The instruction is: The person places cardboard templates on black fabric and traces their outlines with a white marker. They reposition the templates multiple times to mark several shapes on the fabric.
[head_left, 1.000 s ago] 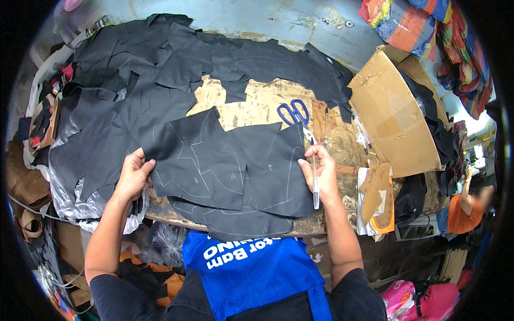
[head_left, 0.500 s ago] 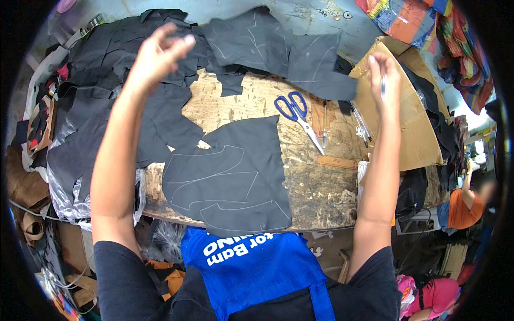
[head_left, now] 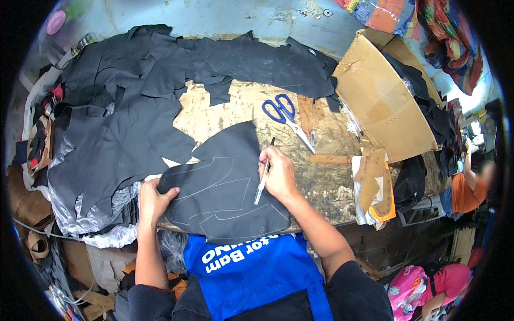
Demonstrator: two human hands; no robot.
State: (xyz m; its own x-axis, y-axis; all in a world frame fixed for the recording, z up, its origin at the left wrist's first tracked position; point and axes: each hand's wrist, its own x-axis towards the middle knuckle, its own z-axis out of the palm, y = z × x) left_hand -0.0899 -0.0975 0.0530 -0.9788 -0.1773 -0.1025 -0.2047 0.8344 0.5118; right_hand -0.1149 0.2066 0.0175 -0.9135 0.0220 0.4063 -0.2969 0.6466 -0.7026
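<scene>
A dark grey sheet of leather or cloth (head_left: 211, 171) lies at the table's near edge, with thin white curved outlines drawn on it. At its left edge is my left hand (head_left: 155, 200), gripping it with the thumb on top; some of the fingers are hidden. My right hand (head_left: 279, 174) holds a clear-barrelled pen (head_left: 262, 184), its lower end over the sheet's right part. Beyond the sheet lie blue-handled scissors (head_left: 292, 124), apart from both hands.
More dark sheets (head_left: 128, 112) cover the table's left and back. At the right stands an open cardboard box (head_left: 383, 101). Other pens (head_left: 314, 120), a wooden strip (head_left: 329, 159) and brown pattern pieces (head_left: 372, 184) lie nearer. Two people (head_left: 466, 192) are off to the right.
Both my hands have come back from the far side to the marked sheet. My left hand has taken its edge. The raised dark pieces at the back now lie flat.
</scene>
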